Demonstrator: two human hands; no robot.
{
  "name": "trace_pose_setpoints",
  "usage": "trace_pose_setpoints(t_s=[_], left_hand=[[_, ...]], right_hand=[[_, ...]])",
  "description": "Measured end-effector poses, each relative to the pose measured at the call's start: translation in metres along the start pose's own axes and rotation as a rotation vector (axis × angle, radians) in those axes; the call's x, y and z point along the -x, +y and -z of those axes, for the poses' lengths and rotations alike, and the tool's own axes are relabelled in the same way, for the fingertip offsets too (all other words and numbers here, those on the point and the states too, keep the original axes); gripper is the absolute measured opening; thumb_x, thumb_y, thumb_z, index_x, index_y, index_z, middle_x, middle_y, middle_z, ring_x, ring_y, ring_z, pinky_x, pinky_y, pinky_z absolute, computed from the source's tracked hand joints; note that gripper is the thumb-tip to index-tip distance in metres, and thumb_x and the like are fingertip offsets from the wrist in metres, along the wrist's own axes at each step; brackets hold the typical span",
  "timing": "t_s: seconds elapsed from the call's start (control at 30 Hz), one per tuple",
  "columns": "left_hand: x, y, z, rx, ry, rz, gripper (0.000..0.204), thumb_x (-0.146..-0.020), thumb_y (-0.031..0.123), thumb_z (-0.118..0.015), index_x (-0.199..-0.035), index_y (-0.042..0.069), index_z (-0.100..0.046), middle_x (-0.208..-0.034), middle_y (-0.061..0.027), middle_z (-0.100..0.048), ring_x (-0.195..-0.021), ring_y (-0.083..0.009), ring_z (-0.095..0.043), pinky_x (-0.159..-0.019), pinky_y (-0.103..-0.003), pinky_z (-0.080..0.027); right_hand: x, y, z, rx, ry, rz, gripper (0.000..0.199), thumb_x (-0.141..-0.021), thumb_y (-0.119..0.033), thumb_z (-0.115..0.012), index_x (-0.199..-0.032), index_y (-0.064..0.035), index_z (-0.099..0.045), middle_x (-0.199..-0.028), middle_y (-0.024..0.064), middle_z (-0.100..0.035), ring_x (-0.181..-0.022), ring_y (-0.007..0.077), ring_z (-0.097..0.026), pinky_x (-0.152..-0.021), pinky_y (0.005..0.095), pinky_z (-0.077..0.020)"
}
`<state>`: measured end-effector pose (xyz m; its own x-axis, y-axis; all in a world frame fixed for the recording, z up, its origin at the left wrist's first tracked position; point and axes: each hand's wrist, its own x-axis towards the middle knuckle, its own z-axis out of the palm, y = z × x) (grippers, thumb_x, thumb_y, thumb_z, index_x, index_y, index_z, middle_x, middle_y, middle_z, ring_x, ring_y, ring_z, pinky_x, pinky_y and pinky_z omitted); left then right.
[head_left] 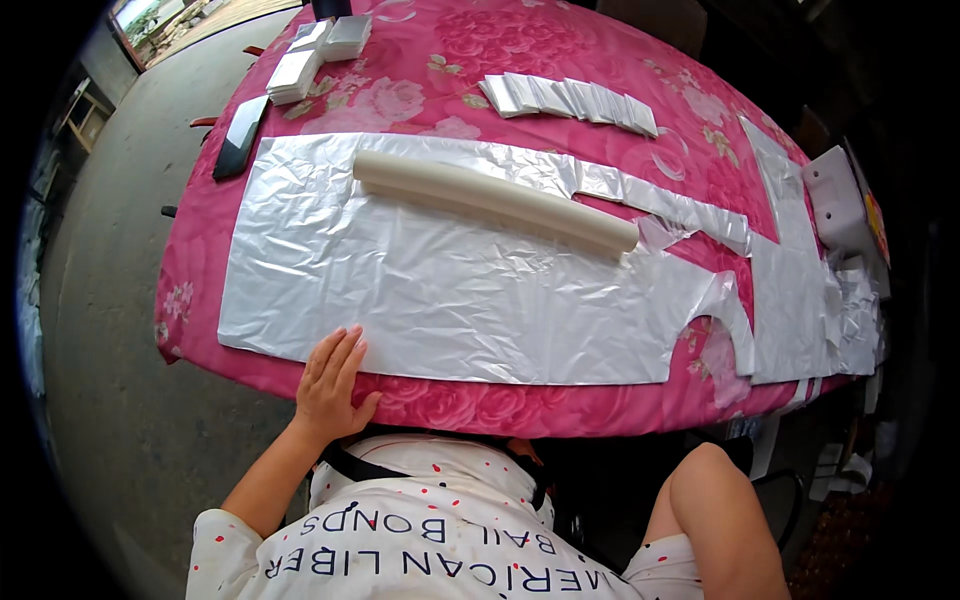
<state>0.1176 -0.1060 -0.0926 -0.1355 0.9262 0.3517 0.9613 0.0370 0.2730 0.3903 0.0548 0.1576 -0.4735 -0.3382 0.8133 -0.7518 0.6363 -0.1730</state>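
My left hand (335,385) lies flat on the near left edge of a stack of thin whitish plastic sheeting (450,300), fingers stretched and thumb out. The sheeting is cut like vest-handled bags, with a curved notch and narrow strips at its right end. Across its upper part rests a long beige tube (490,200), slanting down to the right; no hand touches it. Of my right side only the bent arm (710,500) shows, at the lower right. The right hand itself is out of sight.
A pink flowered cloth (400,115) covers the table. Small folded white packets (570,100) lie in a row at the back, more packets (295,75) stacked back left. A dark phone (240,137) is at the left edge. More sheeting (790,300) and a white box-like object (838,200) are right.
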Motion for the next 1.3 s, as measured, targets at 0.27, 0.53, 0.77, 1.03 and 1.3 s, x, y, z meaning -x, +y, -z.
trace_pose_setpoints(t_s=[0.27,0.53,0.77,1.03,1.3], left_hand=[[-0.011,0.001,0.001,0.014,0.0,-0.052,0.06,-0.074,0.027,-0.06,-0.124,-0.001,-0.044,-0.131,-0.0169,-0.044,-0.124,-0.0333,-0.038,-0.102,-0.043,-0.032],[-0.01,0.002,0.002,0.003,-0.01,-0.04,0.059,-0.074,0.027,-0.06,-0.124,-0.002,-0.044,-0.131,-0.0167,-0.045,-0.123,-0.0335,-0.039,-0.102,-0.043,-0.031],[-0.01,0.002,0.002,0.005,0.001,-0.045,0.059,-0.075,0.027,-0.059,-0.124,-0.002,-0.045,-0.131,-0.0168,-0.045,-0.123,-0.0334,-0.039,-0.102,-0.043,-0.031],[-0.01,0.002,0.002,0.002,-0.007,-0.043,0.059,-0.075,0.028,-0.059,-0.124,-0.001,-0.044,-0.131,-0.0164,-0.045,-0.123,-0.0333,-0.039,-0.102,-0.043,-0.032],[-0.01,0.002,0.002,0.004,-0.003,-0.045,0.059,-0.075,0.028,-0.059,-0.124,-0.001,-0.044,-0.131,-0.0161,-0.045,-0.123,-0.0331,-0.039,-0.102,-0.043,-0.032]], right_hand=[[-0.005,-0.01,0.002,0.008,-0.001,-0.015,0.019,-0.083,-0.018,-0.057,-0.099,-0.0083,-0.058,-0.09,0.0024,-0.06,-0.083,0.015,-0.056,-0.067,0.0268,-0.0448],[-0.002,-0.017,0.004,-0.062,0.006,-0.01,0.02,-0.083,-0.018,-0.057,-0.101,-0.0082,-0.058,-0.092,0.0028,-0.061,-0.084,0.0155,-0.057,-0.068,0.0272,-0.0452],[0.002,-0.022,0.008,-0.163,0.004,-0.011,0.022,-0.083,-0.018,-0.057,-0.102,-0.0082,-0.059,-0.093,0.0032,-0.061,-0.085,0.016,-0.057,-0.069,0.0275,-0.0455],[0.006,-0.026,0.009,-0.256,0.007,-0.021,0.023,-0.083,-0.017,-0.057,-0.104,-0.0081,-0.059,-0.095,0.0037,-0.062,-0.087,0.0164,-0.058,-0.07,0.028,-0.0459],[0.01,-0.031,0.013,-0.366,0.01,-0.028,0.025,-0.083,-0.017,-0.057,-0.106,-0.008,-0.059,-0.096,0.0041,-0.063,-0.088,0.0169,-0.059,-0.071,0.0284,-0.0463]])
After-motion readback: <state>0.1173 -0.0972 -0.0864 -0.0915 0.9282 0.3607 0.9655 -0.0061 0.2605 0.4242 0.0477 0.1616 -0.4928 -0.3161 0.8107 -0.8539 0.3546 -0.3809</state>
